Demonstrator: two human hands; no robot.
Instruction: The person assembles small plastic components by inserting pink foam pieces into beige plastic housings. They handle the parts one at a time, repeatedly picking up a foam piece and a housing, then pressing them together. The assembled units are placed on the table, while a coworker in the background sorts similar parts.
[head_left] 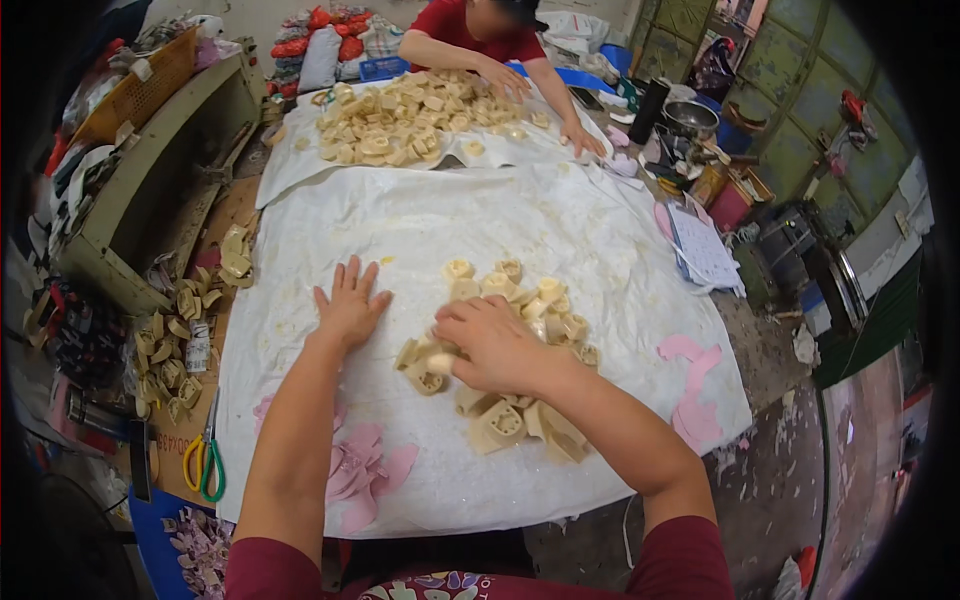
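My left hand (352, 303) lies flat on the white cloth (310, 210), fingers spread and holding nothing. To its right is a small heap of cream moulded pieces (500, 425), hollow and cup-like, some with small holes in them. My right hand (490, 345) reaches over this heap with its fingers curled down among the pieces. It seems to grip at least one of them, though the palm hides most of what is under it. Pink flat scraps (365, 470) lie beside my left forearm.
Across the table a person in a red top (455, 30) has both hands by a larger cream heap (400, 115). More pink scraps (695, 400) and a paper sheet (703, 245) lie at the right. Yellow-and-green-handled scissors (205, 465) and loose cream pieces (165, 350) are at the left.
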